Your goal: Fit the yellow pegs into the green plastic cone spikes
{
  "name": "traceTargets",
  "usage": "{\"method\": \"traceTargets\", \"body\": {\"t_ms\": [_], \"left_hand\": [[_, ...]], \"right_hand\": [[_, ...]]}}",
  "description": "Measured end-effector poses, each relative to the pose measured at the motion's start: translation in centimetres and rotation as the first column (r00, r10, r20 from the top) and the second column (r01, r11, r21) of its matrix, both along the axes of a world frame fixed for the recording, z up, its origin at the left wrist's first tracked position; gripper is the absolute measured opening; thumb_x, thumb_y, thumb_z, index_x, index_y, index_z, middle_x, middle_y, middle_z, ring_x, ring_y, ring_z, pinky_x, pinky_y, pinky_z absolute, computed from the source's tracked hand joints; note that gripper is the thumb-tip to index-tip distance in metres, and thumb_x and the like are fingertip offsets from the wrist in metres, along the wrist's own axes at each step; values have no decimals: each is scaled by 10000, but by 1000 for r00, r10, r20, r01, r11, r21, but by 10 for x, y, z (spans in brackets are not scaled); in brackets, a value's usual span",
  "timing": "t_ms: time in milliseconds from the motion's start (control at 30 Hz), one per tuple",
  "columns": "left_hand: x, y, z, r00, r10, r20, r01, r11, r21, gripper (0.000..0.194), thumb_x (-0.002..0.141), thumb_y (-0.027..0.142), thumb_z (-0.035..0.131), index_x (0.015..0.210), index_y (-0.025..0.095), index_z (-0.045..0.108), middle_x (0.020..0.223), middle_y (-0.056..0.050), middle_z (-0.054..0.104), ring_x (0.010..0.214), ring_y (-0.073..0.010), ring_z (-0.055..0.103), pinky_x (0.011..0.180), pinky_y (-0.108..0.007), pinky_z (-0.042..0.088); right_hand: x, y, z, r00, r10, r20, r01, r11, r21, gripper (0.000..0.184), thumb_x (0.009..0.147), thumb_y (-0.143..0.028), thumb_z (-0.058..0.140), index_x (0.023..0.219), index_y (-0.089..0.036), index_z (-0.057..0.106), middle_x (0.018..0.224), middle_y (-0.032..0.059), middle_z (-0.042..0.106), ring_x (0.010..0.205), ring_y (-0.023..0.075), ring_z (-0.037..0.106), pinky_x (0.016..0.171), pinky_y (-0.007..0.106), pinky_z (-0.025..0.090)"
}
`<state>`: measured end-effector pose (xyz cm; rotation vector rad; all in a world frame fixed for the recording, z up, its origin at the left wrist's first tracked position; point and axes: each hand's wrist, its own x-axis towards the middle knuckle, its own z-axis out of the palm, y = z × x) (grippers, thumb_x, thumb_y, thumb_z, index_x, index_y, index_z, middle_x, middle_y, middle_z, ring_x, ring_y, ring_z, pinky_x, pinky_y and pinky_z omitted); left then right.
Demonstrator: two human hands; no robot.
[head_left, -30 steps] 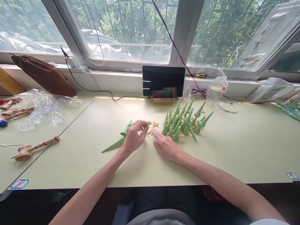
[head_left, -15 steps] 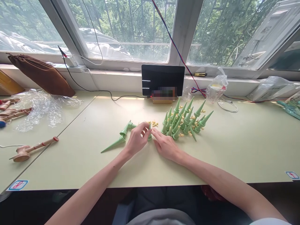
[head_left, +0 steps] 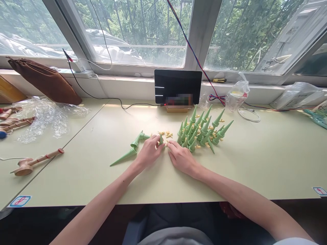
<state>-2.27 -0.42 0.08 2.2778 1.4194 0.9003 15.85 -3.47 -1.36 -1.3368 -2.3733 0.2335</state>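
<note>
My left hand (head_left: 149, 149) grips a green plastic watering spike (head_left: 161, 139) between thumb and fingers, its pointed end up. Close by on the right, my right hand (head_left: 182, 157) rests low over the table with its fingers together. At its fingertips is a small yellow valve piece (head_left: 167, 142), partly hidden. Just beyond the hands lie several loose yellow valve pieces (head_left: 169, 134). Left of my left hand, a few green spikes (head_left: 125, 157) lie on their sides. On the right, a cluster of green spikes (head_left: 194, 134), many with yellow pieces attached, stands mostly point up.
A dark tablet (head_left: 177, 85) leans at the back by the window. Wooden kendamas (head_left: 38, 162), clear plastic wrap (head_left: 55, 117) and a brown pouch (head_left: 46, 81) lie at the left. A bagged cup (head_left: 236, 95) and a coiled cable (head_left: 249, 115) are at the back right.
My left hand has shifted slightly left with the spike, widening the gap between my hands. My right fingertips have drawn back from it. The other spikes lie as before.
</note>
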Motion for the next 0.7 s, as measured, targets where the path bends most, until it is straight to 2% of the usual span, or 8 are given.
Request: {"method": "traceTargets", "body": {"t_ms": [133,233,400,533,700], "left_hand": [[0,0,0,1000,18,-21,-18,1000,4,117,905,222,526,793,191,536,755,-8,547,629,-150,535,608,-293,433],[-1,1,-1,998,57,-35,-56,998,15,163,901,225,530,745,195,496,735,-7,535,616,-152,532,590,-288,421],[-1,1,0,993,108,-50,-106,993,50,202,900,220,536,718,200,451,729,-6,523,618,-154,531,586,-286,415],[1,-1,-1,998,60,-31,-58,997,47,224,921,242,530,725,201,428,738,2,521,598,-137,515,587,-280,411],[4,-3,-5,1000,-6,15,7,1000,-21,262,927,275,535,712,202,404,731,9,496,603,-131,506,576,-269,424]], "right_hand": [[1,0,-1,999,-16,40,15,1000,17,333,996,-180,374,1308,-183,493,1352,131,539,773,186,688,585,272,482],[3,1,-3,997,-14,81,12,1000,26,338,959,-93,376,1249,-192,520,1301,110,560,668,147,650,523,256,414],[7,5,-5,996,-22,88,20,999,26,350,919,-20,376,1155,-211,551,1201,76,584,635,120,607,507,240,348],[9,5,-5,997,-15,71,14,1000,19,326,926,-21,386,1130,-215,550,1146,65,579,634,112,583,516,233,330],[10,3,-5,998,-11,66,11,1000,4,286,943,-39,385,1098,-215,549,1067,55,561,609,106,548,514,228,315]]}}
